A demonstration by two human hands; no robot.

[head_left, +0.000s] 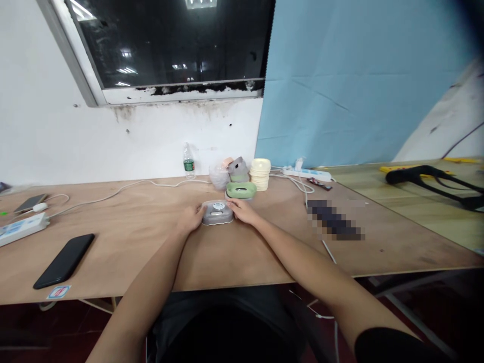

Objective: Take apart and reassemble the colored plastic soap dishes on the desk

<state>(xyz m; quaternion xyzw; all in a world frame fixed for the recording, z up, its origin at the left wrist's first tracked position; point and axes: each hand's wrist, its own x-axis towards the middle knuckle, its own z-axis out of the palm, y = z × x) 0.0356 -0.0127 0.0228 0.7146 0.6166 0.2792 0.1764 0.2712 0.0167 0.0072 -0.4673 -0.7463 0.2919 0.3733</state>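
Plywood desk (113, 242): front edge runs under the forearms, bare wood between it and the hands. Left hand (191, 218) and right hand (244, 210) sit apart, pressed against opposite ends of a grey soap dish (217, 212), mid-desk, flat. Green soap dish (241, 190) just behind; cream dish stack (259, 174) beside that.
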